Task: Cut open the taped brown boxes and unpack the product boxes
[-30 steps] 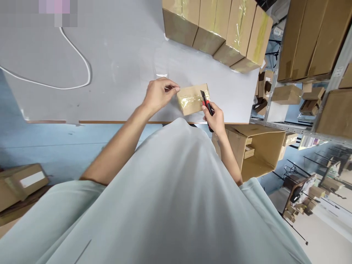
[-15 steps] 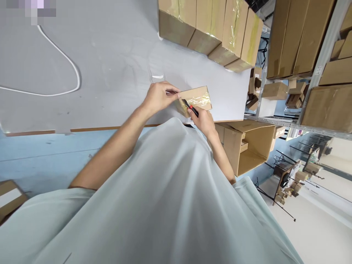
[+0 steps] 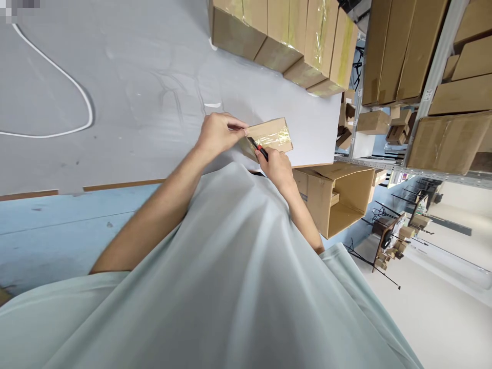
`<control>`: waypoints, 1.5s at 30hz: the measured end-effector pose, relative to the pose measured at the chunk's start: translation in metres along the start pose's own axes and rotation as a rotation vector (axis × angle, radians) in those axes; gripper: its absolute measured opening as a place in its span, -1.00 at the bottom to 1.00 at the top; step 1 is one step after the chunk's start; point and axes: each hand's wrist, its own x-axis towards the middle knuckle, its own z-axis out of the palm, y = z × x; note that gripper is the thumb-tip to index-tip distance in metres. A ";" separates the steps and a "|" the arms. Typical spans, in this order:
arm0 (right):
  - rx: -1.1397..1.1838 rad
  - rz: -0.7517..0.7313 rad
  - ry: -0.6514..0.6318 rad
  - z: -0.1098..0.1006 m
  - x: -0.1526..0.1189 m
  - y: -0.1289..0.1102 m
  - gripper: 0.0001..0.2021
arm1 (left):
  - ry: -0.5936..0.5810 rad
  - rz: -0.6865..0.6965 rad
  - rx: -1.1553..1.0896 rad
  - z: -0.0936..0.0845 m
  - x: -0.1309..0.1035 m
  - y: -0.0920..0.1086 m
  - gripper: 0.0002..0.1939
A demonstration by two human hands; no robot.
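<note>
A small cardboard box point(image 3: 269, 131) with shiny tape over its top rests on the grey table point(image 3: 146, 113), near the front edge. My right hand point(image 3: 277, 168) is closed round a black and red cutter point(image 3: 262, 151), whose tip lies over the box's left end. At that same end my left hand point(image 3: 221, 134) has thumb and fingers pinched together by the box's corner. What the pinch holds, if anything, is too small to make out.
Several taped cartons point(image 3: 240, 33) stand in a row at the table's back right. An open carton point(image 3: 349, 200) is beyond the right edge, beside shelves point(image 3: 432, 77) of boxes. A white cable point(image 3: 82, 89) curves across the table's left; a white scrap point(image 3: 212, 105) lies behind my left hand.
The whole view has shifted, so most things appear slightly farther left. Both hands keep nearly the same hold beside the box, with the cutter still at its left end.
</note>
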 end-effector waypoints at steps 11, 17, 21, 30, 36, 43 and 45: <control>-0.126 0.035 -0.003 0.001 0.006 -0.028 -0.71 | 0.123 -0.073 0.163 0.013 -0.005 0.019 -0.79; -0.145 0.096 -0.125 -0.008 -0.020 -0.014 -0.70 | 0.100 -0.056 0.175 0.016 -0.017 0.025 -0.64; -0.157 0.072 -0.099 -0.010 -0.040 -0.010 -0.72 | 0.104 -0.049 0.166 0.016 -0.022 0.024 -0.66; 0.004 0.172 0.120 -0.024 -0.035 0.061 -0.62 | 0.093 0.194 0.311 0.029 -0.029 0.036 -0.63; 0.092 0.100 0.183 -0.027 -0.008 0.108 -0.65 | -0.109 0.335 0.432 0.082 -0.010 0.053 -0.51; 0.153 -0.015 0.176 -0.025 0.033 0.126 -0.68 | -0.069 0.246 0.430 0.099 0.001 0.049 -0.32; 0.149 -0.044 0.153 -0.026 0.043 0.124 -0.67 | -0.058 0.232 0.439 0.098 0.002 0.049 -0.33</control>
